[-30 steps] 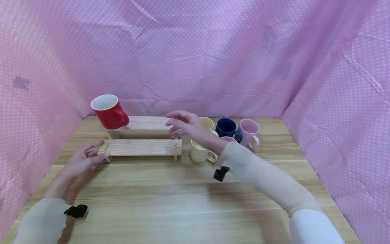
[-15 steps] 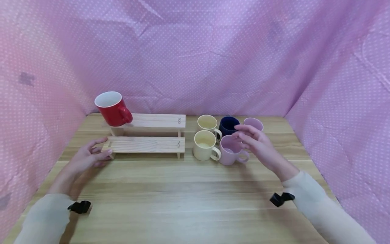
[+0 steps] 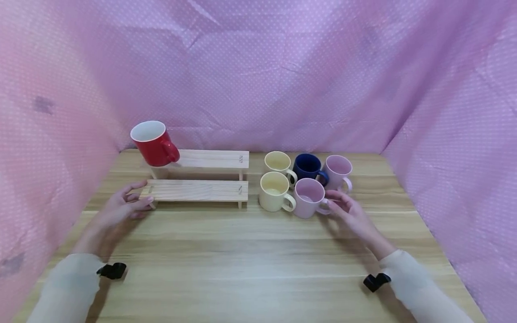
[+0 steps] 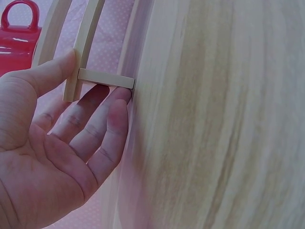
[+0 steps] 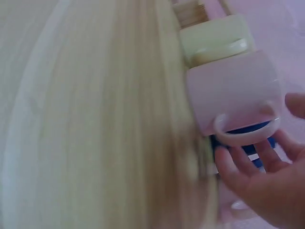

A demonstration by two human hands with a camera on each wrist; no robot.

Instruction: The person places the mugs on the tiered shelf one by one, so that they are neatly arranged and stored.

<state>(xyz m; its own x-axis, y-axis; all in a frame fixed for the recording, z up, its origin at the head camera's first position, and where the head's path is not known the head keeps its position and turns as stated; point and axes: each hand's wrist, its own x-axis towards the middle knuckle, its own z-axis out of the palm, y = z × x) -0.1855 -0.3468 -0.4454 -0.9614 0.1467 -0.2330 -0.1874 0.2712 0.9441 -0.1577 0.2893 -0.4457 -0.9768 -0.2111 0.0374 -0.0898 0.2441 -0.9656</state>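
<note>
The red cylindrical mug [image 3: 153,150], left of frame, gleams like ceramic; the low front riser [image 3: 198,191] is matt pale wood, the front pale-pink mug [image 3: 307,205] smooth. Creased pink cloth [image 3: 258,80] up top, wood-grain bench [image 3: 226,269] below.

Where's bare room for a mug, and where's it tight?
Free: the front shelf, right of the left hand; the back shelf, right of the red mug; the table in front of both shelves. Crowded: the cluster of two yellow mugs, one blue mug and two pink mugs, plus the right hand.
</note>
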